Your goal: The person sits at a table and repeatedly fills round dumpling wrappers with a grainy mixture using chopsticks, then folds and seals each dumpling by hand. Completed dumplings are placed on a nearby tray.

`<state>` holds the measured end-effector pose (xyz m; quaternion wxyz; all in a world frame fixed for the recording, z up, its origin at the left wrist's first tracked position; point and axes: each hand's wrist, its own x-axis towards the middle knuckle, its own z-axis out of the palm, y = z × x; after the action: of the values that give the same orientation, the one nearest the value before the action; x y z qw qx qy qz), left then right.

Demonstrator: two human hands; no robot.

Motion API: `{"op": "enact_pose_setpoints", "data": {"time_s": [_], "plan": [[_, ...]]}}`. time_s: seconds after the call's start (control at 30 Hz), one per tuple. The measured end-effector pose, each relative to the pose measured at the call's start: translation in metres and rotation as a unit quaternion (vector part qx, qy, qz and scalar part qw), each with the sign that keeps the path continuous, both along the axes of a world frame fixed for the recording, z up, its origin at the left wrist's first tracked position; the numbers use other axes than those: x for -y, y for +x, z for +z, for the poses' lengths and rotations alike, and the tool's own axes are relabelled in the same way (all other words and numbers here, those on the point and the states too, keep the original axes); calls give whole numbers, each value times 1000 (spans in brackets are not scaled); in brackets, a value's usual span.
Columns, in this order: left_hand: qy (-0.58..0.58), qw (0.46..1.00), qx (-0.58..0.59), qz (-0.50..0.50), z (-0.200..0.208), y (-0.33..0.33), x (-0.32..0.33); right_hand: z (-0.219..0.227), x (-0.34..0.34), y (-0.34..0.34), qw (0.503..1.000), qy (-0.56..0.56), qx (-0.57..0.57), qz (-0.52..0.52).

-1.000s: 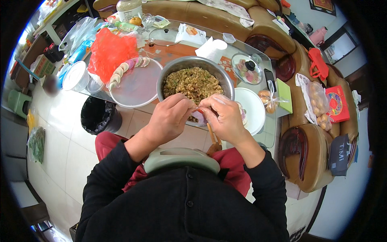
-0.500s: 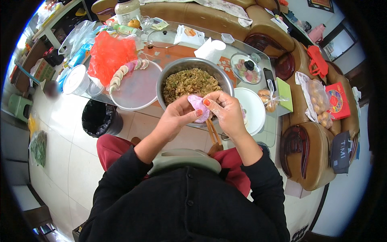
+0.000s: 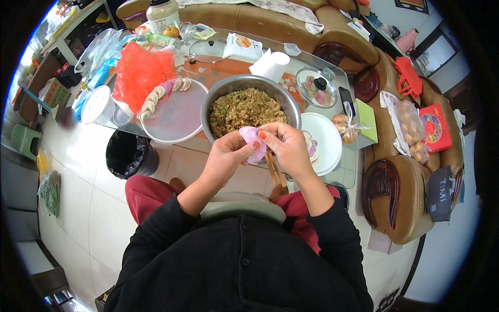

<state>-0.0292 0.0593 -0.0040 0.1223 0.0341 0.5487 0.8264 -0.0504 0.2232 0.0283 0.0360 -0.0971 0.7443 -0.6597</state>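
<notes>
A purple dumpling (image 3: 249,135), folded over, is held up at the near rim of a steel bowl (image 3: 297,104). My left hand (image 3: 223,160) is closed on its left side, thumb on top. From the right, my right hand (image 3: 290,150) pinches its upper edge between thumb and fingers. Ground filling (image 3: 247,108) with green bits fills much of the bowl. Below my right hand, wooden chopsticks (image 3: 275,171) stick out toward me. White and purple dumplings (image 3: 154,99) line the left edge of a round tray (image 3: 174,122). Partly behind my right hand, wrappers (image 3: 311,145) lie in a white plate (image 3: 331,145).
A red plastic bag (image 3: 140,73) and a white tub (image 3: 97,105) stand at the left of the glass table. A glass lid (image 3: 317,88) lies at the right, near bagged round food (image 3: 343,125). A black-lined bin (image 3: 132,151) is on the floor. Sofas border the far and right sides.
The purple dumpling is tilted a little differently, and my fingers have shifted slightly along its edge. Both hands still grip it at about the same place over the bowl's near rim.
</notes>
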Motion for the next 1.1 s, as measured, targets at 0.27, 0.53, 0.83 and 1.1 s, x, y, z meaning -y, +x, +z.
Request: {"op": "enact_pose_setpoints", "data": {"time_s": [0.27, 0.53, 0.83, 1.1], "plan": [[66, 997, -1, 32, 6, 0, -9, -2, -2, 2, 996, -59, 48, -35], [103, 993, 2, 59, 10, -1, -15, -1, -5, 3, 998, -49, 21, -35], [162, 982, 25, 95, 11, -3, -19, 5, 0, 6, 997, -54, -16, -54], [229, 964, 66, 117, 10, -1, -23, 5, 2, 11, 994, -96, 10, -56]]}}
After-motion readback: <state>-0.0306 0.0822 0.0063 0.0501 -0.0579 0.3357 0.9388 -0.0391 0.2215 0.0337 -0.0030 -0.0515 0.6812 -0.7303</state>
